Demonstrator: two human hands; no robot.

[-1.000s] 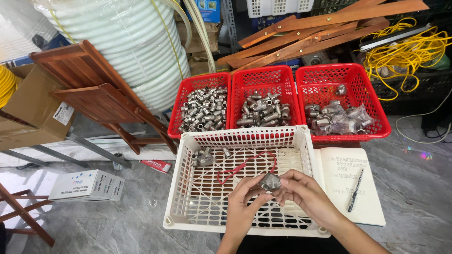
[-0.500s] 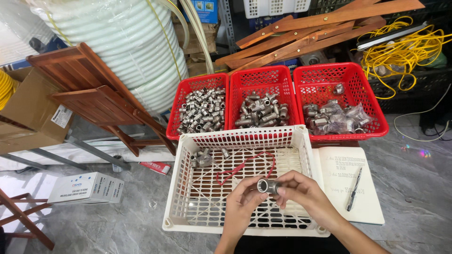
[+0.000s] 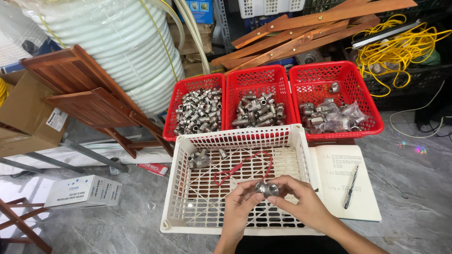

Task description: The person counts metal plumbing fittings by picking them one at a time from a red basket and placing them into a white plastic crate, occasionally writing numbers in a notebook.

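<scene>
Head view: a small silver metal pipe fitting [image 3: 267, 188] sits pinched between the fingers of the left hand [image 3: 239, 207] and right hand [image 3: 301, 203], above the white plastic lattice basket [image 3: 301, 146]. A red cord [image 3: 240, 167] lies beneath; 3 red baskets [image 3: 258, 77] of fittings stand behind.

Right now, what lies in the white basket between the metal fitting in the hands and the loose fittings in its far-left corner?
In the head view, a red cord loops across the white basket floor between the held fitting and the loose fittings; otherwise bare mesh.
</scene>
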